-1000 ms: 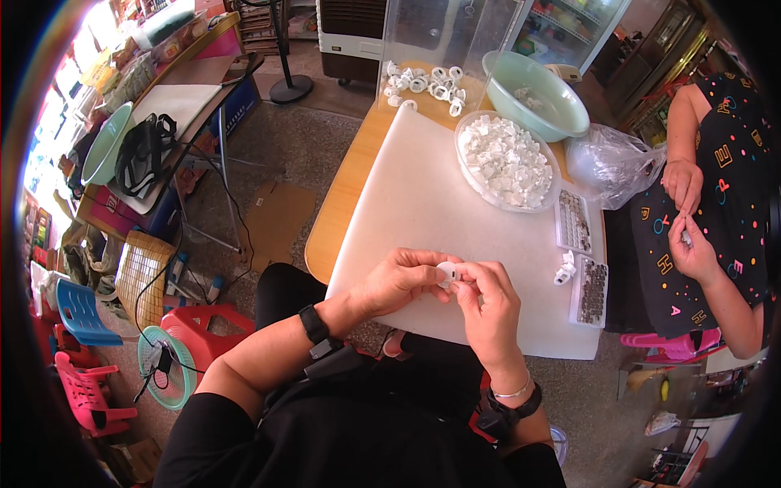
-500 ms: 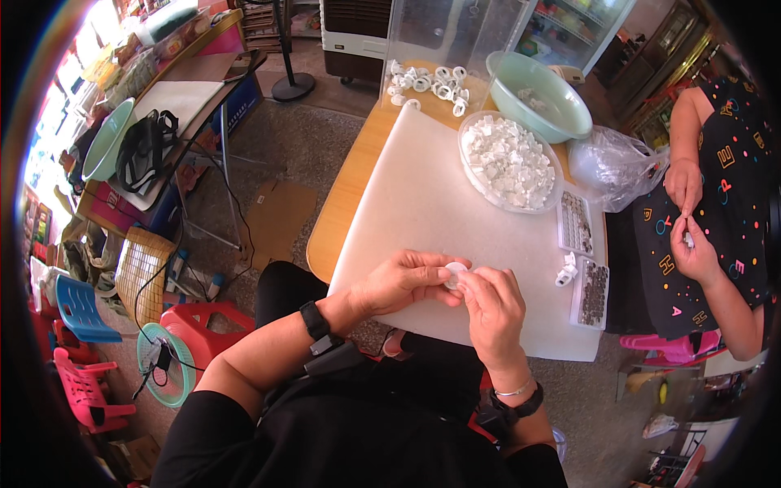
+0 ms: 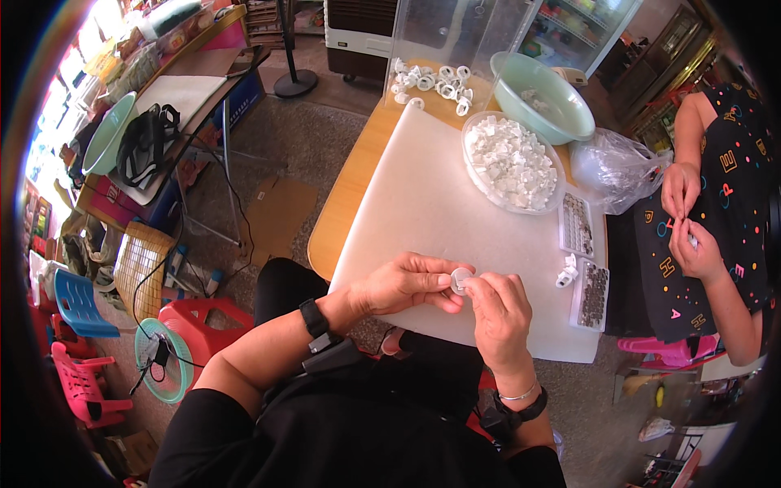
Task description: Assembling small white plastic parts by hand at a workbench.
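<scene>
Between the fingers and thumb of my left hand [image 3: 407, 285] is a small round white plastic piece [image 3: 461, 277]. My right hand [image 3: 500, 313] pinches at its right side, fingertips pressed together against it; whether a smaller part is in those fingertips I cannot make out. Both hands are over the near part of a white board [image 3: 407, 211]. Beyond them stands a clear round tub [image 3: 469, 167] heaped with small white plastic pieces [image 3: 514, 163]. To the right of my hands lie a white fitting [image 3: 567, 271] and two trays of small metal parts, one light [image 3: 576, 224] and one dark [image 3: 591, 293].
Several white ring-shaped pieces [image 3: 435, 81] lie at the table's far end by a clear panel. A green basin [image 3: 541, 61] and a plastic bag [image 3: 614, 167] stand behind the tub. At right, a co-worker's hands [image 3: 687, 220] hold something small. A red stool [image 3: 207, 329] is at left.
The round white piece now shows more of its face, and my right hand has shifted slightly right along with it. The co-worker's hands have moved a little.
</scene>
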Tool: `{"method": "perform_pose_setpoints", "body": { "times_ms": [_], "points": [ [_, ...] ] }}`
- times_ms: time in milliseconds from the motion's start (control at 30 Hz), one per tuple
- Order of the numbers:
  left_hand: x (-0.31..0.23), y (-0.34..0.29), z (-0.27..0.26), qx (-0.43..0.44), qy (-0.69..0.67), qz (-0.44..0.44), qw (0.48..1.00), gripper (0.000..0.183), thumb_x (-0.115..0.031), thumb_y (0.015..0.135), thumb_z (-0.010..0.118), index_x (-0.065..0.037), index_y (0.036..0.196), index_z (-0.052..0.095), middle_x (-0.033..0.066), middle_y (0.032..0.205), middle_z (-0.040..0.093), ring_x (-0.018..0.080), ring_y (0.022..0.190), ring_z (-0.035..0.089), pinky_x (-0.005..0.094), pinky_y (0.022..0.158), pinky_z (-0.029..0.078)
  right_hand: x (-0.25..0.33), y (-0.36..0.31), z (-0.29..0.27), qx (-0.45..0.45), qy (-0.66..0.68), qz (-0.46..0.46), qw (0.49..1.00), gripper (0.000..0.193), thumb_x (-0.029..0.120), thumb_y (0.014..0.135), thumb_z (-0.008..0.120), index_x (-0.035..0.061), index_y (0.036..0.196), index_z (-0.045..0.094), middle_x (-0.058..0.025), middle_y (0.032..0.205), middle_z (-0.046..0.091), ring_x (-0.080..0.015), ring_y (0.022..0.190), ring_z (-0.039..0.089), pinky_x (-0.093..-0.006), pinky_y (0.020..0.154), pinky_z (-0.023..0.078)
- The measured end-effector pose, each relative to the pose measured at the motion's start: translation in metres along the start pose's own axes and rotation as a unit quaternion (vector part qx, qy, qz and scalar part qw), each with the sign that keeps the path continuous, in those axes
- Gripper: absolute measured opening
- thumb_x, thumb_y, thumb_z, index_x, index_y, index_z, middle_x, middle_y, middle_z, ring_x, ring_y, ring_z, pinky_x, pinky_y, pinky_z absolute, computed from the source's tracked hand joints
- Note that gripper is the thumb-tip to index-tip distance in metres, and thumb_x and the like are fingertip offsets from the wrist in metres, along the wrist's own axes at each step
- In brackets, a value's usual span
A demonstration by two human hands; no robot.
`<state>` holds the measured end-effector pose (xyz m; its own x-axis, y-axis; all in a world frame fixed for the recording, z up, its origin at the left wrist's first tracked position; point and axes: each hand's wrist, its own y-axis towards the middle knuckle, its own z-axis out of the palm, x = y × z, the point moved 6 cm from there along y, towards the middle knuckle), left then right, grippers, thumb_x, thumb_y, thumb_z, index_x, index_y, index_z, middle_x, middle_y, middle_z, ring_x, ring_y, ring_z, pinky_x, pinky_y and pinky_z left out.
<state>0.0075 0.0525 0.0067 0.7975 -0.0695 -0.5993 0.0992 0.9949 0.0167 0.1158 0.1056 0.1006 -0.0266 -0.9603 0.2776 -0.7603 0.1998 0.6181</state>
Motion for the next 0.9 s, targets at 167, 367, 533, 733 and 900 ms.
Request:
{"method": "perform_pose_setpoints", "body": {
  "times_ms": [167,367,533,733,900],
  "points": [
    [0.001,0.0,-0.003,-0.035,0.024,0.001,0.999,0.038,-0.011,0.097,0.049,0.008,0.129,0.046,0.0165,0.115,0.06,0.0226,0.097,0.065,0.0329,0.089,0.053,-0.007,0.003,0.004,0.008,0.036,0.078,0.996,0.017,-0.006,0.075,0.066,0.0018,0.088,0.061,-0.0081,0.083,0.057,-0.0221,0.071,0.055,-0.0319,0.061,0.047],
    [-0.004,0.002,0.002,-0.072,0.109,-0.015,0.991,0.037,-0.014,0.094,0.055,0.008,0.124,0.052,0.0154,0.111,0.062,0.0203,0.092,0.065,0.0312,0.087,0.052,-0.021,-0.006,0.015,0.05,0.225,0.266,0.936,0.01,-0.006,0.079,0.063,0.0,0.086,0.06,-0.0061,0.084,0.057,-0.0135,0.07,0.056,-0.0262,0.065,0.047],
    [-0.008,0.001,0.006,-0.081,0.149,0.006,0.985,0.033,-0.009,0.093,0.055,0.006,0.123,0.054,0.0136,0.108,0.063,0.0177,0.089,0.065,0.0295,0.086,0.052,-0.023,-0.005,0.015,0.038,0.222,0.279,0.934,0.01,-0.005,0.079,0.064,-0.0001,0.086,0.06,-0.005,0.085,0.057,-0.0129,0.071,0.056,-0.0256,0.066,0.047],
    [-0.007,0.0,0.002,-0.105,0.189,-0.005,0.976,0.032,-0.007,0.092,0.055,0.005,0.122,0.054,0.0109,0.104,0.064,0.0151,0.086,0.065,0.0279,0.083,0.052,-0.041,-0.022,0.03,0.028,0.384,0.351,0.854,0.012,-0.002,0.086,0.059,-0.0003,0.097,0.056,-0.0043,0.088,0.058,-0.01,0.073,0.057,-0.0244,0.069,0.048],
    [-0.007,0.002,0.002,-0.1,0.156,0.026,0.982,0.03,-0.007,0.093,0.052,0.004,0.121,0.052,0.0095,0.098,0.064,0.0145,0.082,0.065,0.0272,0.08,0.052,-0.037,-0.024,0.044,0.019,0.438,0.38,0.814,0.016,0.0,0.089,0.056,-0.0009,0.104,0.052,-0.0058,0.089,0.059,-0.0094,0.072,0.058,-0.0239,0.068,0.049]
  ]
}}
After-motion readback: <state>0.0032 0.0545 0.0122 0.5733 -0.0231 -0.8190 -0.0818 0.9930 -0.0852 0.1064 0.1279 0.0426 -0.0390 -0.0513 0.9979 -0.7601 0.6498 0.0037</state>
